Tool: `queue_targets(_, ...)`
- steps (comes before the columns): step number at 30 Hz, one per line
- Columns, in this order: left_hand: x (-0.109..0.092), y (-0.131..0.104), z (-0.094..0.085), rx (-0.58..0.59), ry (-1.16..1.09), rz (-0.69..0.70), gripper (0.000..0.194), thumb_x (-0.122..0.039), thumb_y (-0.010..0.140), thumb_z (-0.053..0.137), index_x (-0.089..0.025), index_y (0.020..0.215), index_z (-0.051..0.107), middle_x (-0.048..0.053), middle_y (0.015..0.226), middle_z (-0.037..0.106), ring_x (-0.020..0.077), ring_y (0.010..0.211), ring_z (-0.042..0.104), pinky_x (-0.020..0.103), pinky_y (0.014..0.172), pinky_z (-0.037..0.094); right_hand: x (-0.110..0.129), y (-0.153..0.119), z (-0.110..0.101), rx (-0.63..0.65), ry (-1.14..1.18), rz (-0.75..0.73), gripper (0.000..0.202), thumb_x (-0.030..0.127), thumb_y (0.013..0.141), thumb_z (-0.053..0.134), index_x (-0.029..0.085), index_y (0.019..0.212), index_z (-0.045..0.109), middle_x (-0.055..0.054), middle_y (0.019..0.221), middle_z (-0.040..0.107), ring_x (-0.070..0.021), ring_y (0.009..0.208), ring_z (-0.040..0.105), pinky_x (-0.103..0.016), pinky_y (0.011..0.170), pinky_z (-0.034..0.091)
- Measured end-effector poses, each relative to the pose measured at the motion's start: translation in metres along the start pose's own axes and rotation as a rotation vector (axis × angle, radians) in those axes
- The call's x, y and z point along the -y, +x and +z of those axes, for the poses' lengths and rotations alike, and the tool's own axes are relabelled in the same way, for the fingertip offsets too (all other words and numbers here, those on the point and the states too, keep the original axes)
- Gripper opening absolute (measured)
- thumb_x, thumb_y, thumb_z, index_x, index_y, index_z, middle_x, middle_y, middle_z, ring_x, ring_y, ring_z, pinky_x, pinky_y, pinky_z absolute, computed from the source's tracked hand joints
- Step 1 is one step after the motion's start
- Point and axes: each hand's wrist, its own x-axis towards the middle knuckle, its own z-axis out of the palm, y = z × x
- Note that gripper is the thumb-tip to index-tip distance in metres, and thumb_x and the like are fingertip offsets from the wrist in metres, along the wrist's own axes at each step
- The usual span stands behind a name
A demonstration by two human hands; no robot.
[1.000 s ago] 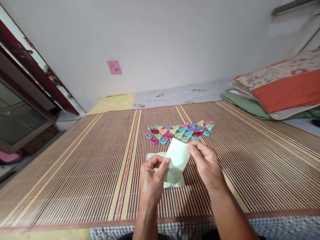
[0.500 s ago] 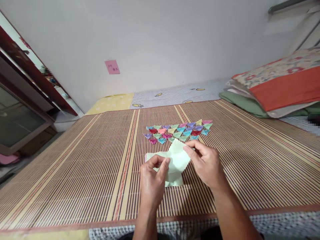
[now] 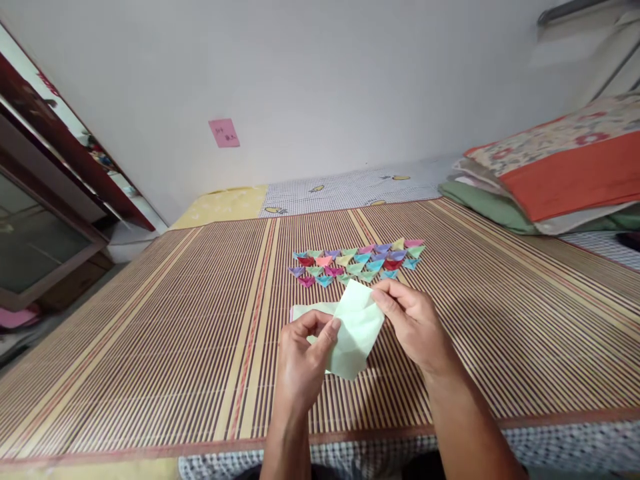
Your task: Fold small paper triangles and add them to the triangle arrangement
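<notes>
A pale green paper sheet (image 3: 356, 333) is held up between both hands, slightly creased, one corner pointing up. My left hand (image 3: 306, 357) pinches its left edge between thumb and index finger. Its right corner is pinched by my right hand (image 3: 411, 320). Behind and below the sheet, another pale green paper (image 3: 313, 310) lies on the striped bamboo mat (image 3: 200, 347), partly hidden by my left hand. Just beyond, several small folded paper pieces (image 3: 355, 269) in many colours lie in rows on the mat.
Folded bedding (image 3: 570, 180) with orange and floral cloth is stacked at the right. A pink note (image 3: 225, 133) is stuck on the white wall (image 3: 350, 80). Patterned cloth (image 3: 340, 193) shows beyond the mat, and a glass-panelled cabinet (image 3: 35, 233) stands at the left.
The held sheet now looks flatter and more opened out, its lower corner hanging in front of the paper beneath. Both hands keep their pinch and have barely moved.
</notes>
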Motion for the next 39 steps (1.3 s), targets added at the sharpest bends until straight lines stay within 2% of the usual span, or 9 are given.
queue_targets(4,-0.003,-0.001,0.001,-0.049,0.206,0.084,0.029,-0.039,0.090,0.069,-0.017,0.071,0.070,0.001,0.066,0.065,0.0161,0.065,0.056,0.027,0.062,0.042,0.010,-0.001,0.000,-0.071,-0.227,-0.125,0.012,0.030,0.100,0.063,0.020,0.100,0.070,-0.002,0.083,0.068,-0.0186,0.077,0.064,-0.030,0.070,0.051)
queue_targets(6,-0.003,-0.002,0.003,-0.074,0.324,0.131,0.027,-0.034,0.092,0.065,-0.018,0.071,0.068,0.001,0.065,0.065,0.0168,0.066,0.058,0.028,0.064,0.041,0.022,-0.002,0.005,-0.210,-0.396,-0.288,0.026,0.023,0.097,0.066,0.019,0.123,0.067,-0.008,0.112,0.072,-0.0250,0.105,0.066,-0.038,0.093,0.053)
queue_targets(8,-0.004,-0.003,0.004,-0.064,0.435,0.171,0.024,-0.030,0.094,0.062,-0.019,0.074,0.068,0.001,0.067,0.066,0.0171,0.065,0.059,0.028,0.064,0.040,0.034,-0.004,0.013,-0.138,-0.514,-0.439,0.032,0.016,0.100,0.059,0.018,0.131,0.064,-0.011,0.128,0.069,-0.0272,0.123,0.060,-0.045,0.108,0.047)
queue_targets(13,-0.007,-0.004,0.005,0.002,0.669,0.337,0.020,-0.018,0.095,0.058,-0.019,0.079,0.070,0.002,0.075,0.072,0.0198,0.072,0.065,0.033,0.073,0.040,0.041,-0.010,0.028,0.170,-0.685,-0.415,0.028,0.003,0.098,0.048,0.017,0.108,0.070,-0.010,0.116,0.073,-0.0316,0.131,0.055,-0.056,0.115,0.039)
queue_targets(17,-0.005,-0.002,0.001,-0.004,0.694,0.392,0.018,-0.019,0.094,0.063,-0.019,0.078,0.072,0.003,0.075,0.074,0.0215,0.073,0.066,0.035,0.074,0.042,0.034,-0.009,0.025,0.258,-0.692,-0.328,0.025,0.002,0.096,0.049,0.018,0.083,0.063,-0.005,0.088,0.069,-0.0252,0.100,0.065,-0.059,0.117,0.032)
queue_targets(25,-0.001,0.004,-0.012,-0.197,-0.191,0.046,0.029,-0.032,0.067,0.092,-0.021,0.087,0.074,0.001,0.074,0.074,0.0154,0.061,0.064,0.025,0.056,0.051,0.033,-0.005,0.019,0.081,-0.400,-0.233,0.019,0.018,0.102,0.051,0.021,0.085,0.058,-0.003,0.084,0.065,-0.0206,0.087,0.062,-0.034,0.082,0.047)
queue_targets(30,0.002,0.004,0.013,-0.213,-0.667,-0.086,0.040,-0.030,0.060,0.096,-0.014,0.091,0.076,0.006,0.077,0.077,0.0185,0.063,0.071,0.028,0.063,0.058,0.031,-0.005,0.027,-0.102,-0.303,-0.132,0.016,0.025,0.101,0.055,0.021,0.089,0.064,-0.001,0.082,0.070,-0.0178,0.077,0.065,-0.028,0.071,0.047)
queue_targets(35,0.002,-0.001,0.044,-0.215,-0.743,-0.105,0.029,-0.033,0.069,0.091,-0.010,0.082,0.079,0.010,0.073,0.077,0.0251,0.074,0.076,0.033,0.073,0.060,0.034,-0.007,0.035,-0.134,-0.247,-0.063,0.019,0.028,0.099,0.056,0.019,0.086,0.067,-0.001,0.074,0.069,-0.0163,0.067,0.064,-0.025,0.063,0.047)
queue_targets(39,0.004,-0.004,0.044,-0.252,-0.656,-0.088,0.026,-0.034,0.074,0.088,-0.010,0.080,0.079,0.008,0.072,0.077,0.0217,0.065,0.073,0.030,0.065,0.058,0.036,-0.004,0.030,-0.056,-0.214,-0.030,0.018,0.029,0.096,0.059,0.019,0.084,0.067,0.000,0.070,0.069,-0.0154,0.061,0.062,-0.024,0.057,0.045)
